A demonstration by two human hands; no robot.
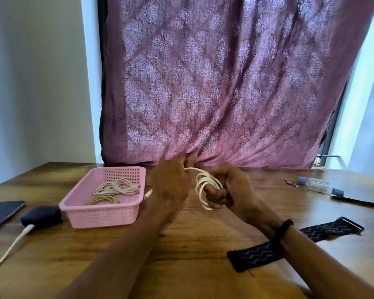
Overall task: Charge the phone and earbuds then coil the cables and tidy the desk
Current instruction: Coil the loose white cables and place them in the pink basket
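Head view: right hand (229, 188) curled round a bundle of loops of white cable (204, 186), grip closed on the coil above the wooden surface (181, 244). Left hand (171, 182) raised beside it, fingers curled on the free strand of the same cable, which arcs over from the coil; cable's plug end (148, 193) hanging just left of that hand, near the basket. Black band (284, 228) round the right wrist.

Left of the hands, standing on the surface: pink perforated basket (108, 214), holding a coiled white cable (117, 187) toward the back and a coiled yellowish-green cable (103, 200) toward the front. Further left, dark earbuds case (41, 215) touching or nearly touching the basket's front corner, with a white charging cable (11, 247) plugged into its near side and trailing off toward the lower left edge. Dark phone (3, 212) lying flat at the far left, just beside the case; whether anything is plugged into it cannot be told.

Right side: black patterned strap (330, 228) lying under the right forearm, stretched across the surface. Toward the far right edge, a dark flat board (354, 195) with small clear and blue items on it, too blurred to identify. Behind everything, pink patterned curtain (225, 83) hanging down to the back edge of the surface.
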